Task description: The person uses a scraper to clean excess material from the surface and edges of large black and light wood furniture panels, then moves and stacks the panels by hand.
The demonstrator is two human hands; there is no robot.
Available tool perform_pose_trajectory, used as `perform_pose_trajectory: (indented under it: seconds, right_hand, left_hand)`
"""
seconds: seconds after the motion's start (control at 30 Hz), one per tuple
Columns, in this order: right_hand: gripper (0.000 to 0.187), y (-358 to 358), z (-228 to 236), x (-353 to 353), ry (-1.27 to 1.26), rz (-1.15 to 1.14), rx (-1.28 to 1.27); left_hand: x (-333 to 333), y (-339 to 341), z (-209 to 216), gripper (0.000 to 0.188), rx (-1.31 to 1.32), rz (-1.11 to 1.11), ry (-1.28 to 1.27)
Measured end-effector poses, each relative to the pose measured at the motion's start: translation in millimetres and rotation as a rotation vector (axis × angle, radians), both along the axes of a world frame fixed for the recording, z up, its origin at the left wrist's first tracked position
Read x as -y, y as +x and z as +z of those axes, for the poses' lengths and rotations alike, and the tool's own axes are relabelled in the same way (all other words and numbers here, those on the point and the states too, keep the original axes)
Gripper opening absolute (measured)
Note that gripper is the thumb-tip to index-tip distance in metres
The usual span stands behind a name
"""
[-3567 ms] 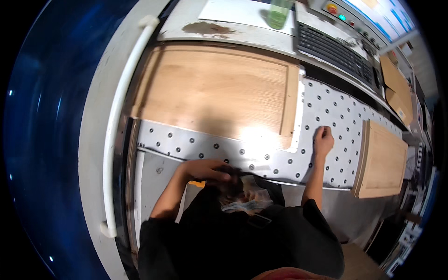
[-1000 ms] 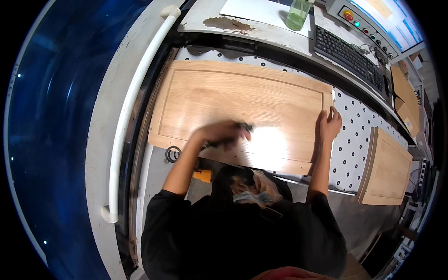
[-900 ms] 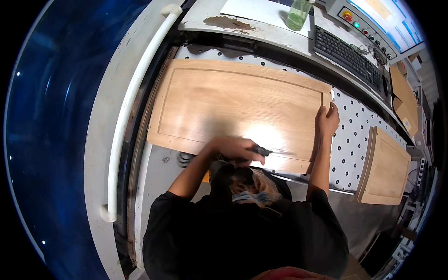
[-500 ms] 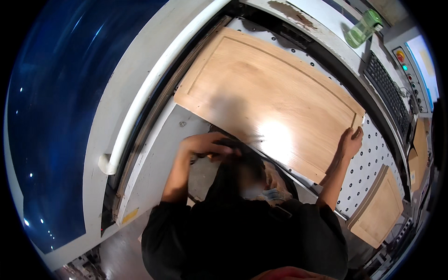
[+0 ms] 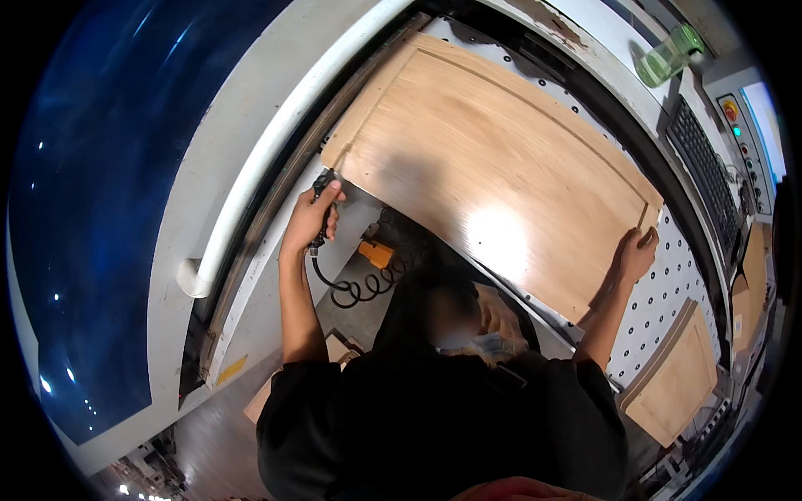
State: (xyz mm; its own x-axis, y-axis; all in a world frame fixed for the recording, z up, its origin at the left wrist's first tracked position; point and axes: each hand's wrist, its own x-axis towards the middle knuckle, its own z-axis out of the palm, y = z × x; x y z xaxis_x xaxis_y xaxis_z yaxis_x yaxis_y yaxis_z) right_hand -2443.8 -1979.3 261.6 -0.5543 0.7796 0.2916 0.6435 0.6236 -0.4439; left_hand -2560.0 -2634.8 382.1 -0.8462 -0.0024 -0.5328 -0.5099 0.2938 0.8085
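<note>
A large light-wood panel (image 5: pixel 493 142) with a routed groove near its border lies tilted across the machine bed in front of me. My left hand (image 5: pixel 309 219) is closed around a black air blow gun (image 5: pixel 322 184), whose thin nozzle points at the panel's left corner. From the gun's lower end a black coiled hose (image 5: pixel 355 294) hangs down beside the bed. At the panel's right end, my right hand (image 5: pixel 637 255) grips the edge, with its fingers curled at the corner. Part of those fingers is hidden.
A smaller wood panel (image 5: pixel 672 376) rests at the lower right, by the dotted white bed surface (image 5: pixel 660 288). Further right are a black keyboard (image 5: pixel 702 167), a green bottle (image 5: pixel 668 58) and a button panel (image 5: pixel 742 142). A white tubular rail (image 5: pixel 267 159) curves along the left. An orange-yellow object (image 5: pixel 376 253) is below the panel.
My left hand has come up from near my body to the panel's left corner, now with the blow gun and its hose in view. My right hand stays at the panel's edge.
</note>
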Motion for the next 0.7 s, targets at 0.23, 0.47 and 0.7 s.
perform_pose_trajectory:
  seconds: [0.23,0.47,0.7]
  right_hand:
    - [0.052,0.4,-4.6,-0.3,0.011,-0.014,-0.005]
    - [0.050,-8.2,10.8,20.0,-0.010,-0.117,-0.046]
    - [0.048,-17.7,15.4,17.0,0.062,-0.091,-0.011]
  left_hand:
    - [-66.6,31.6,23.0,0.037,0.391,-1.021,0.098]
    - [-77.3,28.2,59.2,0.038,0.387,-1.201,0.193]
    - [-49.6,14.4,73.6,0.044,0.226,-1.323,0.280]
